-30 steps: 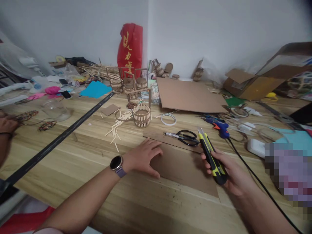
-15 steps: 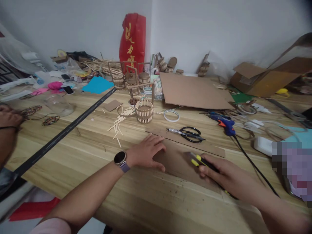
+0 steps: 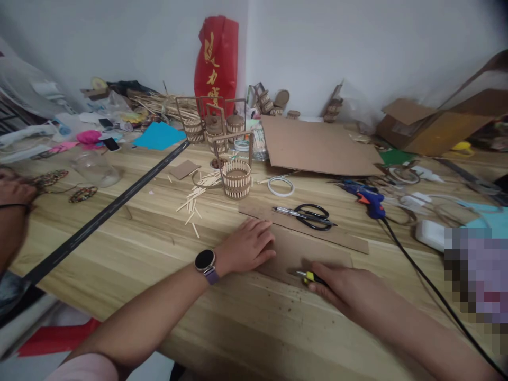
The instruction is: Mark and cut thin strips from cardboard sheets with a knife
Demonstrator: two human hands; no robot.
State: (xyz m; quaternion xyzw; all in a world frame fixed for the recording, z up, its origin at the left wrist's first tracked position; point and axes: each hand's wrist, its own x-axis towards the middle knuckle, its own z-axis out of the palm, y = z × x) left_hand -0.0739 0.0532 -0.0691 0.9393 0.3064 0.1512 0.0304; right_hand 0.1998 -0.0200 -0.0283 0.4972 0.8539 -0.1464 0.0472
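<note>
My left hand [image 3: 250, 246], with a watch on its wrist, lies flat over the left end of a brown cardboard piece [image 3: 289, 248], fingers close together. In my closed right hand [image 3: 341, 286] is a yellow and black utility knife [image 3: 311, 278]. Its blade points left, over the cardboard near the front edge; whether it touches is too small to tell. Just behind lies a narrow cardboard strip [image 3: 353, 242], with black-handled scissors [image 3: 313, 216] and a pen [image 3: 286, 211] resting at it.
A small slatted basket [image 3: 237, 180] stands behind my left hand beside loose sticks [image 3: 192, 203]. To the right lie a blue glue gun [image 3: 367, 200] with its cord and a white tape ring [image 3: 281, 186]. A large cardboard sheet [image 3: 317, 145] is farther back. Another person's hand [image 3: 16, 190] is at far left.
My right hand has moved left and turned the knife, bringing its blade low over the cardboard's front part. My left hand's spread fingers have drawn together and settled on the cardboard.
</note>
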